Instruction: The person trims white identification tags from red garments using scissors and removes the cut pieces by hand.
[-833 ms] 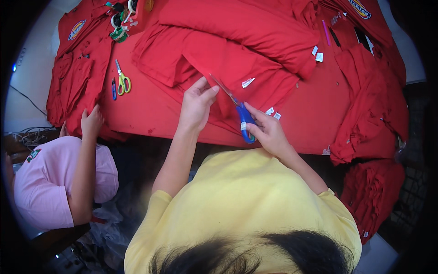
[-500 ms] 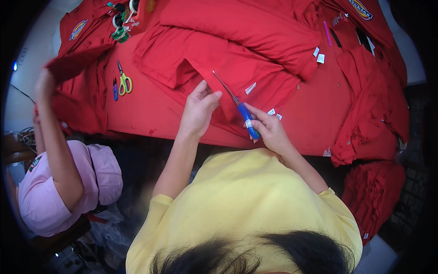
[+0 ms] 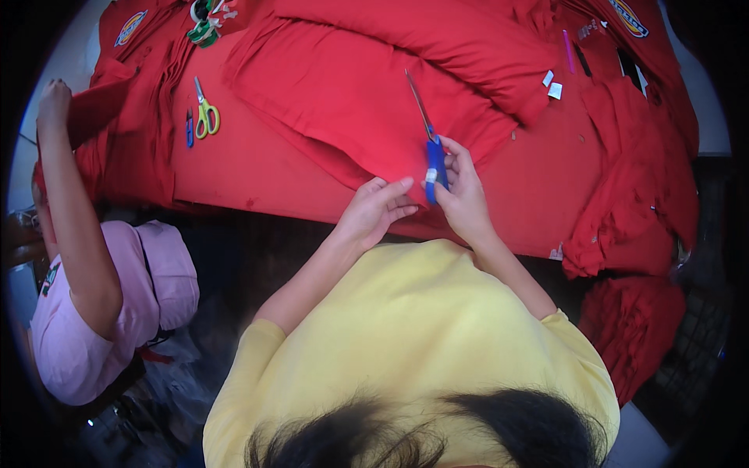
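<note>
A red garment (image 3: 367,101) lies spread on a table covered with red cloth (image 3: 250,168). My right hand (image 3: 466,195) grips blue-handled scissors (image 3: 431,152), whose blades point up and away over the garment. My left hand (image 3: 374,210) pinches the garment's near edge right beside the scissors' handle. Both hands sit close together at the table's front edge.
Yellow-handled scissors (image 3: 206,115) and a small blue tool (image 3: 189,129) lie on the table at the left. A person in a pink top (image 3: 101,312) at the left lifts red cloth with a raised hand (image 3: 53,101). More red garments (image 3: 632,195) pile at the right, with small white labels (image 3: 551,86) nearby.
My hands drew back toward the table's front edge with the scissors, and my left hand closed on the garment's edge. The person at the left raised an arm, lifting red cloth.
</note>
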Demonstrator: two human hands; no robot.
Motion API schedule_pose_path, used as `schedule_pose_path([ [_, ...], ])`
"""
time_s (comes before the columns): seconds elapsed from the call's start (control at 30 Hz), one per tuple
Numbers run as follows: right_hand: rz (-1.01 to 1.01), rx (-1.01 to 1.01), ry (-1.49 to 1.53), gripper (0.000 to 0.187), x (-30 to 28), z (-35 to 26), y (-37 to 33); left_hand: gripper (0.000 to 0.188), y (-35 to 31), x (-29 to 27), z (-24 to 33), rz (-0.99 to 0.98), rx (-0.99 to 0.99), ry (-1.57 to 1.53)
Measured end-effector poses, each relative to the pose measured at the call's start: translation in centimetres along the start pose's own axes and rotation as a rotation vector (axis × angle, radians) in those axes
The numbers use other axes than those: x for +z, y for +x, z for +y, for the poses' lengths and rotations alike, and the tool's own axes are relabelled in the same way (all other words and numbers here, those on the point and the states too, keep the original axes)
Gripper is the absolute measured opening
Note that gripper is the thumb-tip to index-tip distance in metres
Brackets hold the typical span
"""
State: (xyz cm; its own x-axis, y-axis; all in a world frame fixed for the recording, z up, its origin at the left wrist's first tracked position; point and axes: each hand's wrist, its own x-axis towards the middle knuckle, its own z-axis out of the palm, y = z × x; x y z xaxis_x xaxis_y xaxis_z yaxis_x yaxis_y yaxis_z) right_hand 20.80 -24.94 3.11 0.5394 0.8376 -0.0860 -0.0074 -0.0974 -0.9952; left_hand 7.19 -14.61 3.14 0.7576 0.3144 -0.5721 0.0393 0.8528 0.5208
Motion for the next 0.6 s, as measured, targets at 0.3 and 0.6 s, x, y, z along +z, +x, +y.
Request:
schedule_pose_path([
  [0.3,0.015,0.106,-0.128,0.055,-2.7,1.8,-2.2,0.034,1.8,-2.9,2.6,0.193,0.218,-0.364],
  [0.6,0.009,0.112,-0.155,0.049,-3.3,1.8,-2.2,0.036,3.6,-5.9,7.0,0.273,0.379,-0.369],
])
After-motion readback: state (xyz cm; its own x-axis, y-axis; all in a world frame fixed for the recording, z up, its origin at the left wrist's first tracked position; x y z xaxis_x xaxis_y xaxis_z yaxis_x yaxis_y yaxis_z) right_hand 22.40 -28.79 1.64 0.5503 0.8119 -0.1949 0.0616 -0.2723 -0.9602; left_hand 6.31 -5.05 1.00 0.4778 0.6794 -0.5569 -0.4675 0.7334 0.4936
